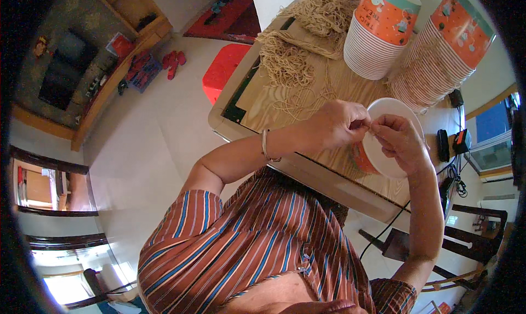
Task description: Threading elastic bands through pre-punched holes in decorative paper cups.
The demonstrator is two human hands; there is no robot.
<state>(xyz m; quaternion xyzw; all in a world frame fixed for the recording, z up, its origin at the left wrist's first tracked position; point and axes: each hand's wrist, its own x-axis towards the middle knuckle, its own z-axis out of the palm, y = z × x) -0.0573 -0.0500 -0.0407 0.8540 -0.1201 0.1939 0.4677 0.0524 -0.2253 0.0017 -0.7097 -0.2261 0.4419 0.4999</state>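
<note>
Fingers [359, 125] of both hands pinched together, tips meeting over the mouth of a white-lined paper cup [383, 149], apparently closed on a thin strand of string too fine to make out clearly. Left hand [334, 126] reaching across from the left, a thin bracelet [266, 145] at its wrist; right hand [402, 143] coming in from the right, its palm over the cup's rim. Cup lying tilted on the wooden bench [339, 84], open end facing up toward the camera, likely so the inside stays reachable while the fingers work just above it. Strand, if there, held between the two sets of fingertips, directly in front of the cup's white interior and touching or nearly touching its rim; cannot tell which. Heaps of pale tan string [296, 45] spread on the bench beyond the hands, near enough to draw from. Two tall stacks of orange paper cups [416, 34] lying on their sides at the far edge. Red stool [224, 70] on the floor left of the bench. Striped shirt [246, 248] in the foreground.
</note>
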